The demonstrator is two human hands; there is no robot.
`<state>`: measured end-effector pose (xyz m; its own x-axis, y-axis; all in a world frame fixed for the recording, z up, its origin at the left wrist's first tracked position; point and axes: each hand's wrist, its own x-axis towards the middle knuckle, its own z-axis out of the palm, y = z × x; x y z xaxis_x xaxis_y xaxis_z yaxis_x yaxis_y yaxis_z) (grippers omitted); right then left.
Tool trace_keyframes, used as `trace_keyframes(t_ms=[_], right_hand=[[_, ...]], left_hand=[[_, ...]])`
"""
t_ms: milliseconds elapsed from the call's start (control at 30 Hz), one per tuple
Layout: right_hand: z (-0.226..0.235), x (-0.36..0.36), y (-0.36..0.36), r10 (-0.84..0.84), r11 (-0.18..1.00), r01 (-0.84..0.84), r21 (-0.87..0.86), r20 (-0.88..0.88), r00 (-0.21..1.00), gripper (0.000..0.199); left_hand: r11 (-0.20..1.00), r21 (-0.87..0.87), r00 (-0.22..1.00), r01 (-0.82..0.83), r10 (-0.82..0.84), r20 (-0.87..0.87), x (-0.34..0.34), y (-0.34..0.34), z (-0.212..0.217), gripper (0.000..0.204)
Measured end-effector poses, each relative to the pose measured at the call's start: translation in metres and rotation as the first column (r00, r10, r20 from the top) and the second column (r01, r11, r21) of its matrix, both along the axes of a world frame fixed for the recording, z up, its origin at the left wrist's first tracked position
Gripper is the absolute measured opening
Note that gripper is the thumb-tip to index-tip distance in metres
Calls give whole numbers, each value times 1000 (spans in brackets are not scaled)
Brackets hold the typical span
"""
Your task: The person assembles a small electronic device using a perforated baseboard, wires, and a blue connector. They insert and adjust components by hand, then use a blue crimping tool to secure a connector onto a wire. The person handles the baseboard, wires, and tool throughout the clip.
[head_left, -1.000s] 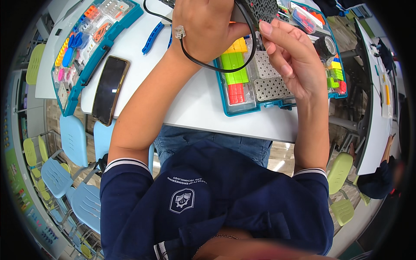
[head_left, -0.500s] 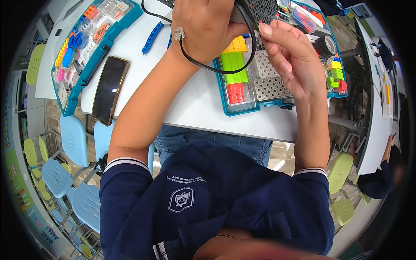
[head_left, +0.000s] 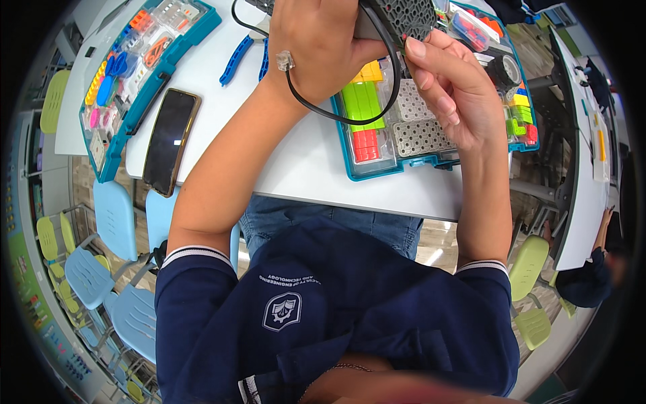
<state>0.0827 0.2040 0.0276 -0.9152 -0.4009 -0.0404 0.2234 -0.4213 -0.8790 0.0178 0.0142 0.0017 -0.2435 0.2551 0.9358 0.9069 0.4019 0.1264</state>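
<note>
At the top edge, my left hand (head_left: 319, 54) is closed round a dark grey, perforated building-brick assembly (head_left: 407, 19), partly cut off by the frame. My right hand (head_left: 461, 84) pinches thumb and fingers at the assembly's lower right corner; whatever sits between the fingertips is too small to make out. A black cable (head_left: 394, 91) loops below the assembly and under my left hand. Its clear plug (head_left: 284, 60) rests against my left wrist. Beneath both hands lies an open teal case (head_left: 387, 174) with green blocks (head_left: 363, 106), red blocks (head_left: 367, 145) and grey perforated plates (head_left: 420, 137).
A second teal case (head_left: 134, 111) of sorted colourful parts stands at the left, beside a dark phone (head_left: 171, 138). A tool with blue handles (head_left: 235, 60) lies on the white table (head_left: 296, 172). A wheel (head_left: 505, 71) sits in the right case. Blue chairs (head_left: 114, 219) stand at the left.
Both hands stay at the assembly, which has shifted slightly to the right. The cable loop and its plug hang a little lower, and more of the blue-handled tool shows.
</note>
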Motion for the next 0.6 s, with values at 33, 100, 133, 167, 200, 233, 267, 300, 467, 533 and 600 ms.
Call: trace_keyframes(t_ms=[33, 100, 133, 167, 200, 233, 267, 300, 467, 533, 600], right_hand=[[0, 0, 1, -16, 999, 16, 37, 22, 1000, 20], [-1, -1, 1, -4, 1000, 4, 3, -17, 1000, 20], [-1, -2, 1, -24, 999, 24, 36, -4, 1000, 20], [-1, -2, 0, -28, 999, 28, 32, -17, 999, 20], [0, -2, 0, -28, 999, 29, 20, -50, 998, 19], [1, -1, 0, -47, 997, 50, 61, -48, 998, 19], [2, 0, -1, -63, 993, 69, 93, -66, 996, 20], [3, 1, -2, -76, 990, 86, 110, -95, 993, 20], [3, 7, -11, -198, 949, 264, 174, -323, 925, 27], [3, 7, -10, -167, 953, 236, 188, -323, 932, 24], [3, 5, -7, -147, 962, 212, 175, -323, 935, 22]], left_hand=[[999, 20, 998, 48, -48, 29, -2, 0, 1, 44], [986, 99, 989, 135, -140, 45, -7, 4, 1, 36], [979, 103, 984, 175, -179, 26, -10, 3, 2, 35], [971, 105, 976, 215, -217, 8, -11, 4, 2, 34], [966, 52, 968, 251, -251, -14, -12, 1, 4, 36], [917, 143, 917, 374, -388, 89, -9, 2, 3, 39], [843, 256, 837, 474, -521, 166, -7, 2, 3, 42], [652, 525, 612, 547, -739, 281, 1, 5, 0, 46], [259, 931, 31, 256, -965, 260, 13, 4, -2, 50], [822, 353, 808, 447, -541, 236, 1, -3, 0, 51], [967, 19, 967, 254, -255, 14, -5, -9, -3, 59]])
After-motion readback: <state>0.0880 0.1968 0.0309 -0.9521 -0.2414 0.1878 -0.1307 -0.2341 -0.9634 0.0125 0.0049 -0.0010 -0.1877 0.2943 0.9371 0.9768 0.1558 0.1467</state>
